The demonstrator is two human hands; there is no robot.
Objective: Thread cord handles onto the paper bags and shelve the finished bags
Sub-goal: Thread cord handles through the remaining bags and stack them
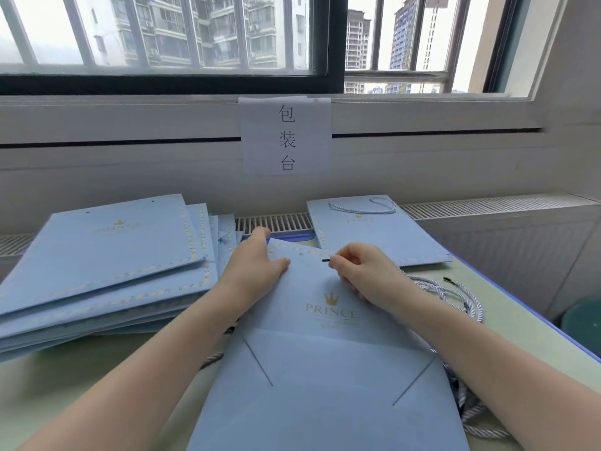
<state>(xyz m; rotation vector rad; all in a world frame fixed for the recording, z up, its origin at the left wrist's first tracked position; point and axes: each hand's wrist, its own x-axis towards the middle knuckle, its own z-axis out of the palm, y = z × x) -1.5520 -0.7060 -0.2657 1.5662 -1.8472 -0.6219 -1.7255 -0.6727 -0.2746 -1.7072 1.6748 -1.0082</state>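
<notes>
Bag (325, 369) light, creases easily — my left hand (257, 268) flat, pinning top edge; right hand (361, 271) pinching stiff cord tip (326, 260), limp behind.

Both hands reach forward: left hand (257, 266) spread flat, right hand (359, 271) pinching.

A packing station in an upper-floor room: paper sign (286, 138) under the far window (162, 37), flat bags stacked (97, 255) left.
</notes>
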